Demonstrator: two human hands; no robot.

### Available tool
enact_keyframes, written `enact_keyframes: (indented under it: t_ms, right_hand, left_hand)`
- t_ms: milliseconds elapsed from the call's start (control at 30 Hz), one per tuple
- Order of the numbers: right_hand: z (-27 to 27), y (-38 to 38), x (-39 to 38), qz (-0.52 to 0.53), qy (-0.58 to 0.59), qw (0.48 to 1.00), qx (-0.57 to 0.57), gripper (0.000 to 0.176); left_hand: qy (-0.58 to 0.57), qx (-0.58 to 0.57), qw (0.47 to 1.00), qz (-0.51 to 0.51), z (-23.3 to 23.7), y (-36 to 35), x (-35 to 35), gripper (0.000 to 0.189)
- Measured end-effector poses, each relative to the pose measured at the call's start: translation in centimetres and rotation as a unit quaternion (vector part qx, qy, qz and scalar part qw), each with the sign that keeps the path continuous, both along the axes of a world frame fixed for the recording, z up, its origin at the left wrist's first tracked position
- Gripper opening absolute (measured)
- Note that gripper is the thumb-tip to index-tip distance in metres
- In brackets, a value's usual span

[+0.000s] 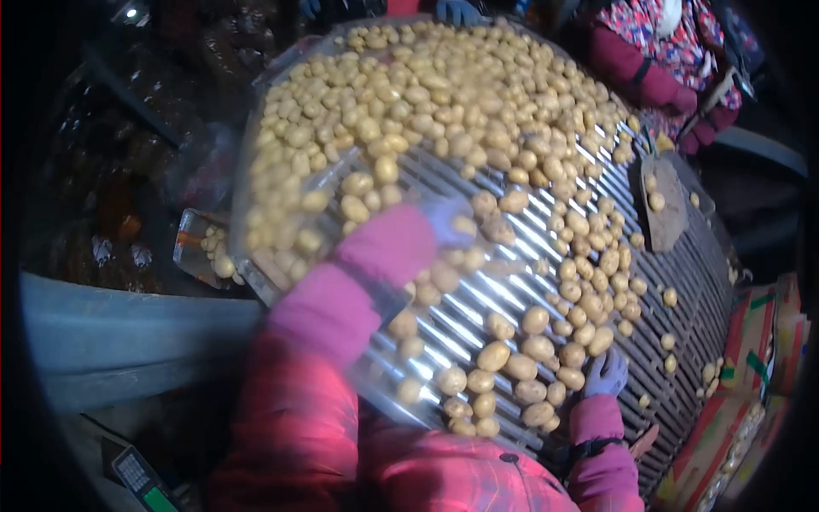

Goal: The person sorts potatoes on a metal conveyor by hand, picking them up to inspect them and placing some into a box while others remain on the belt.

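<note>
My left hand (pixel 442 220), in a pale purple glove, is smeared by motion over the upper middle of the metal-bar sorting table (pixel 478 294). A potato (pixel 463 226) shows against its fingers and appears to be gripped. Loose potatoes (pixel 499 229) lie just beyond it. Near the table's front right, my right hand (pixel 607 373), gloved likewise, has its fingers apart and holds nothing. It is beside the right end of a cluster of potatoes (pixel 537 348) lying on the bars. A dense heap of potatoes (pixel 426 90) covers the far side.
Across the table on the right stands a person in a patterned top (pixel 661 51); another gloved hand (pixel 458 12) shows at the far edge. A flat plate (pixel 664 203) rests on the bars. Cardboard boxes (pixel 712 444) line the right, and a blue beam (pixel 141 328) crosses the left.
</note>
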State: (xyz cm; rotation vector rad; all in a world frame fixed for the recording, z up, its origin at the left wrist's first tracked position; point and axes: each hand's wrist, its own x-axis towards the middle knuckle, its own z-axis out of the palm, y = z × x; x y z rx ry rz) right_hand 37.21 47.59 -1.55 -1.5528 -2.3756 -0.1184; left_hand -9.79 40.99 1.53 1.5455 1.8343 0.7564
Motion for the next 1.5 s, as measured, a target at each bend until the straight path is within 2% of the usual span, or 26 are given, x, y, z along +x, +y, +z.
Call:
enact_keyframes:
  t_ms: [33,67,100,133,167,267,300,367,400,467,500,567,667,700,733,800,867,933,967,1033,1133,1267,1333,1400,1467,1500]
  right_hand:
    - [0.3,-0.2,-0.1,-0.002,0.003,1.0,-0.01,0.03]
    - [-0.4,0.1,0.4,-0.008,-0.004,1.0,-0.001,0.03]
    - [0.0,0.0,0.2,-0.005,-0.001,1.0,-0.018,0.03]
    - [0.4,0.0,0.0,0.0,0.004,0.999,-0.032,0.03]
    - [0.4,0.1,0.0,-0.004,0.002,0.999,-0.038,0.03]
    - [0.6,0.1,0.0,0.024,0.016,0.999,-0.022,0.03]
    - [0.8,0.0,0.0,0.025,0.023,0.999,-0.029,0.03]
    - [0.2,0.4,0.1,0.029,0.017,0.999,-0.019,0.031]
    - [0.0,0.4,0.3,0.018,0.021,0.999,-0.031,0.032]
    - [-0.1,0.6,0.7,0.02,0.025,0.998,-0.048,0.031]
    - [-0.2,0.6,0.6,0.022,0.026,0.998,-0.05,0.031]
    - [0.0,0.5,0.5,0.023,0.025,0.998,-0.043,0.034]
    - [-0.3,0.7,0.7,0.021,0.023,0.999,-0.034,0.034]
    - [-0.2,0.5,0.9,0.018,0.019,0.999,-0.034,0.034]
    - [-0.1,0.4,0.9,0.017,0.018,0.999,-0.041,0.034]
    - [0.1,0.6,0.3,0.011,0.025,0.999,-0.04,0.034]
    - [0.4,0.5,0.1,0.047,0.034,0.998,-0.022,0.032]
    - [-0.1,0.8,0.6,0.044,0.02,0.999,-0.003,0.031]
    - [-0.1,0.8,0.6,0.036,0.014,0.999,0.003,0.031]
    - [-0.3,0.4,0.4,0.033,0.011,0.999,0.006,0.031]
    - [-0.1,0.5,0.4,0.026,0.011,0.999,-0.018,0.032]
    - [-0.4,0.7,0.4,0.024,0.022,0.999,-0.023,0.033]
    - [-0.5,0.7,0.7,0.026,0.016,0.999,-0.028,0.033]
    - [-0.6,1.0,0.8,0.017,0.019,0.999,-0.037,0.034]
    - [-1.3,1.6,1.3,0.022,0.01,0.999,-0.033,0.035]
    - [-1.5,1.8,1.6,0.02,0.002,0.999,-0.031,0.036]
  left_hand:
    - [-0.191,0.046,0.98,0.043,-0.6,-0.3,-0.1,0.048]
    - [-0.359,0.136,0.922,0.046,-1.1,-0.7,-0.7,0.043]
    - [-0.481,0.033,0.872,0.08,1.0,-1.7,-2.3,0.042]
    - [-0.502,0.08,0.837,0.205,5.4,-3.5,-1.5,0.047]
    - [-0.582,0.139,0.769,0.222,3.8,-4.4,-3.2,0.046]
    - [-0.429,0.229,0.842,0.234,3.1,-7.6,-6.2,0.043]
    - [-0.47,0.256,0.794,0.29,1.2,-8.5,-8.2,0.042]
    - [-0.497,0.29,0.739,0.35,2.0,-11.8,-10.7,0.041]
    - [-0.368,0.227,0.857,0.282,2.9,-13.9,-11.6,0.04]
    - [-0.224,0.153,0.94,0.205,1.8,-15.2,-12.7,0.039]
    - [-0.152,0.204,0.942,0.22,-2.1,-14.8,-13.9,0.039]
    - [-0.087,0.076,0.924,0.364,-3.6,-11.3,-13.5,0.04]
    - [-0.258,-0.039,0.921,0.289,-1.7,-9.1,-13.1,0.049]
    - [-0.051,-0.047,0.967,0.244,-2.7,-8.0,-13.6,0.052]
    - [0.161,-0.052,0.968,0.187,-3.9,-7.5,-13.8,0.055]
    - [0.099,0.002,0.975,0.2,-8.2,-7.9,-15.6,0.056]
    - [0.034,0.055,0.976,0.207,-9.5,-7.7,-17.1,0.058]
    - [0.113,-0.073,0.949,0.286,-9.4,-7.5,-17.7,0.057]
    - [0.115,-0.071,0.949,0.285,-7.8,-7.3,-17.2,0.057]
    - [-0.207,-0.087,0.917,0.33,-3.6,-8.1,-16.0,0.059]
    - [-0.112,0.033,0.938,0.327,-3.0,-9.2,-10.1,0.056]
    - [-0.227,0.046,0.919,0.319,6.2,-13.5,-2.0,0.043]
    - [-0.255,0.051,0.91,0.322,6.6,-14.5,-0.2,0.041]
    - [-0.572,0.182,0.737,0.31,5.7,-15.1,1.0,0.039]
    - [-0.635,0.214,0.688,0.277,6.5,-16.1,2.5,0.036]
    - [-0.639,0.159,0.657,0.366,8.1,-16.4,3.7,0.037]
